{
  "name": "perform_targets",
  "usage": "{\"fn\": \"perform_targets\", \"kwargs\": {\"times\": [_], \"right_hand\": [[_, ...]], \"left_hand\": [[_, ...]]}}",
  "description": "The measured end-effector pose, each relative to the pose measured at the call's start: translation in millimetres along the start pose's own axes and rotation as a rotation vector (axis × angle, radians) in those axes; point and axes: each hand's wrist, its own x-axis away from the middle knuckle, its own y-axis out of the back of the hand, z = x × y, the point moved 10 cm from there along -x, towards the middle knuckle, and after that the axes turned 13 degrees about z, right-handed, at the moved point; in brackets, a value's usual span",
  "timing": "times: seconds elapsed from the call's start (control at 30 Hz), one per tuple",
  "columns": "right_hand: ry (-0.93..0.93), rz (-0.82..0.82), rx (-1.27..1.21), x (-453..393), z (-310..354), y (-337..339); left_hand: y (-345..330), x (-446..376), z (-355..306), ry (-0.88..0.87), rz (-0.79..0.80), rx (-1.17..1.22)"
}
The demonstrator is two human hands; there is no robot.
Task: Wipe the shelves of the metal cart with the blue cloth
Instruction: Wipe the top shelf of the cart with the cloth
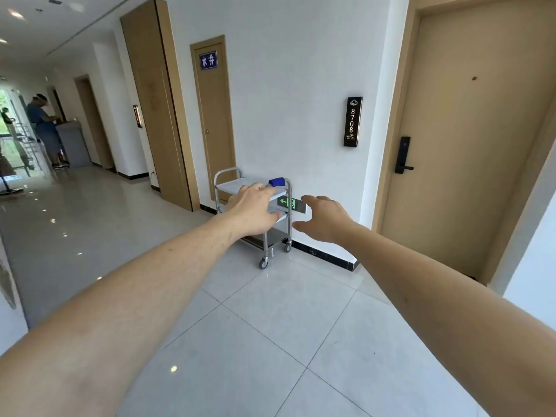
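Metal cart [282,233] stands on castors against the white wall at the middle of the frame, with a rolled blue cloth [277,182] lying at the right end of its top shelf. Both bare arms reach forward from the lower corners. Left hand [255,210] is spread, palm down, overlapping the cart's shelves in view. Right hand [323,219] is also spread and empty, just right of the cart, near a green exit sign [291,203].

left hand [255,210] hides metal cart [224,176] shelves' middle; both arms cut off at edges
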Motion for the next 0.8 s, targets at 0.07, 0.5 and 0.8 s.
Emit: {"fn": "perform_targets", "kwargs": {"times": [0.07,0.5,0.8], "right_hand": [[-0.006,-0.003,0.011,-18,-15,8],[0.051,0.091,0.023,-160,-113,43],[0.083,0.112,0.023,-233,-136,31]], "left_hand": [[-1,-23,-4,0.016,-0.002,0.007],[-22,-183,-14,0.140,-0.011,0.023],[-46,-257,15,0.159,0.008,0.038]]}}
